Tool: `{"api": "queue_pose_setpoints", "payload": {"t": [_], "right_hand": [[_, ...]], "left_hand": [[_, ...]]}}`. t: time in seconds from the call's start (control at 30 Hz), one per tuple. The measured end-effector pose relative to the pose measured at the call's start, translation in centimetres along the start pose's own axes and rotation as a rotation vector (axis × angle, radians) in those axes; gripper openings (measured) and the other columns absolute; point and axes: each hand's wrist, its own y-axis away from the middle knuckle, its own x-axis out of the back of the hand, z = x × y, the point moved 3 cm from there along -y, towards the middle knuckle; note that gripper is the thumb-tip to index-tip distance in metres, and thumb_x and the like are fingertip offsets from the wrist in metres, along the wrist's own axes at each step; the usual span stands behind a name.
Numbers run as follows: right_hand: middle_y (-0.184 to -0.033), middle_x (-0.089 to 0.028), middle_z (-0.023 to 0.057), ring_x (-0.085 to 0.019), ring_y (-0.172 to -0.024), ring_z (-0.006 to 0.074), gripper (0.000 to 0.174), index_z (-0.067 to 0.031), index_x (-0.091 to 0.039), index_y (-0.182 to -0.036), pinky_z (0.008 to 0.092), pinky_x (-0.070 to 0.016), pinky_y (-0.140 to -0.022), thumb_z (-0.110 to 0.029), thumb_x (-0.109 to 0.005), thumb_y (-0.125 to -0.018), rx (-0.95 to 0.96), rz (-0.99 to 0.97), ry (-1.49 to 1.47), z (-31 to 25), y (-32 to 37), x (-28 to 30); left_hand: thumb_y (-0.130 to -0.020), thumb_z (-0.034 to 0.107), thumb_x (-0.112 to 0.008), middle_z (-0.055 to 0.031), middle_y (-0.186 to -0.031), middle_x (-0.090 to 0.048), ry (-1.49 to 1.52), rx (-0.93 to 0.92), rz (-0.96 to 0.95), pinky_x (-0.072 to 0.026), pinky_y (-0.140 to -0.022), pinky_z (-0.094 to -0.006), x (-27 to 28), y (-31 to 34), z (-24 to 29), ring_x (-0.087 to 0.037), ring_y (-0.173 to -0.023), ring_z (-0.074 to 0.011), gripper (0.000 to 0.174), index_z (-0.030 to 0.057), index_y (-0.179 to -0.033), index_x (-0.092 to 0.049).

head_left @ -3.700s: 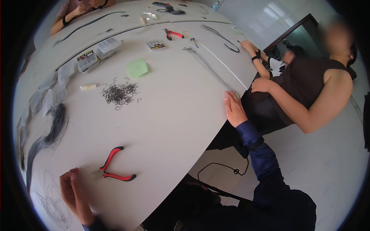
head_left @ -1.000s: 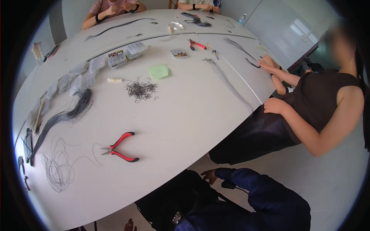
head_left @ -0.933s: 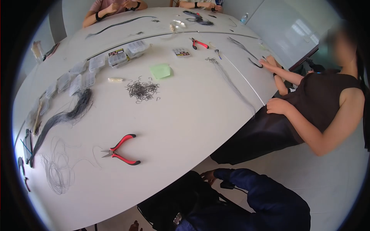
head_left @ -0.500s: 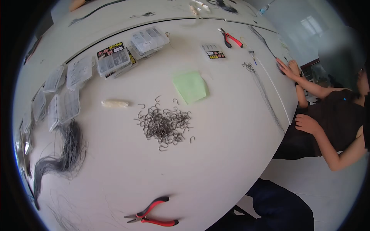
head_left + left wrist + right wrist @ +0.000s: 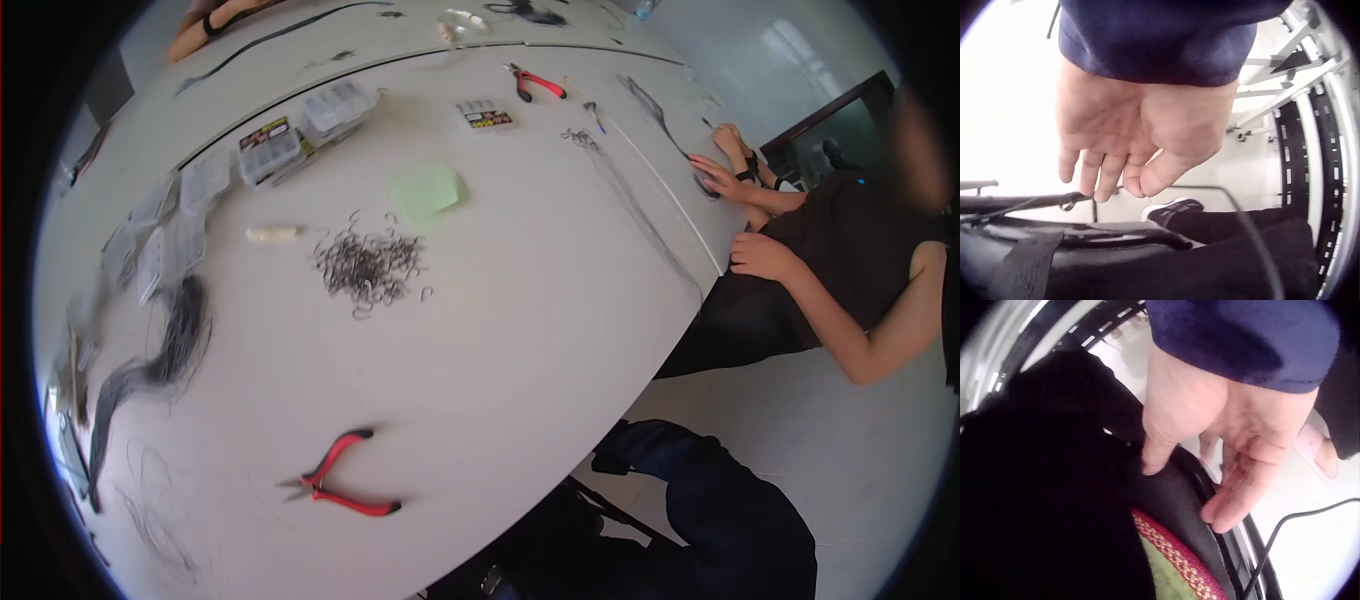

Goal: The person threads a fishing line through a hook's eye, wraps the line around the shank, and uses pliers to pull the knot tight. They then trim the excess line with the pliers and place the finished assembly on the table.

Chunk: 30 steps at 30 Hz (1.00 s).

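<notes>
Both hands are below the table edge, out of the head view. In the left wrist view my left hand (image 5: 1129,131) hangs palm toward the camera, thumb and forefinger pinching a thin bit of wire (image 5: 1150,199); its full shape is hidden. My right hand (image 5: 1235,431) shows at the black chair's edge (image 5: 1200,475), fingers slightly bent and overlapping it, thumb over the seat side. On the table (image 5: 500,350), red-handled pliers (image 5: 313,487) lie with handles spread. Beyond them is a heap of small dark hooks (image 5: 368,265), with a green paper (image 5: 425,190) behind.
Clear plastic boxes (image 5: 205,180) line the left side. A grey strand bundle (image 5: 180,335), a loose coil of thin line (image 5: 150,530) and a whitish rolled piece (image 5: 272,233) lie nearer. More red pliers (image 5: 535,85) lie farther back. Another person (image 5: 860,260) sits at the right.
My hands were on the table 3.7 s ago; they are now below its edge. The head view has shifted repeatedly. The neighbour's hand has reached onto the dark strands at the right.
</notes>
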Motion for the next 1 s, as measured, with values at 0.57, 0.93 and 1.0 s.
{"api": "queue_pose_setpoints", "payload": {"t": [0.57,0.93,1.0], "right_hand": [[-0.097,-0.064,0.0113,-0.061,-0.090,0.0198,0.045,-0.0052,-0.059,-0.122,0.0363,-0.0511,-0.082,-0.036,-0.066,-0.090,1.299,0.458,0.621,-28.7,33.9,-5.4],[-0.116,-0.058,0.0104,-0.050,-0.114,0.0296,0.053,-0.0113,-0.060,-0.122,0.0422,-0.0432,-0.098,-0.031,-0.072,-0.074,1.327,0.950,0.949,-32.3,28.4,-8.0],[-0.113,-0.058,0.0105,-0.051,-0.113,0.0297,0.051,-0.0113,-0.061,-0.121,0.0422,-0.0439,-0.097,-0.029,-0.071,-0.074,1.313,0.973,0.948,-31.5,28.5,-7.2]], "left_hand": [[-0.099,0.019,-0.054,-0.0113,-0.086,-0.065,-0.290,-1.300,-0.273,-0.0488,-0.081,-0.0327,-17.6,34.6,23.4,-0.063,-0.082,-0.0189,0.013,0.0059,-0.096,-0.053],[-0.099,0.017,-0.057,-0.0123,-0.100,-0.069,0.029,-1.203,-0.300,-0.0552,-0.087,-0.0356,-19.3,30.2,28.9,-0.067,-0.094,-0.0215,0.013,0.0042,-0.101,-0.062],[-0.098,0.017,-0.059,-0.0112,-0.100,-0.069,0.030,-1.208,-0.278,-0.0552,-0.086,-0.0351,-19.4,29.6,28.9,-0.067,-0.093,-0.0203,0.013,0.0043,-0.101,-0.062]]}}
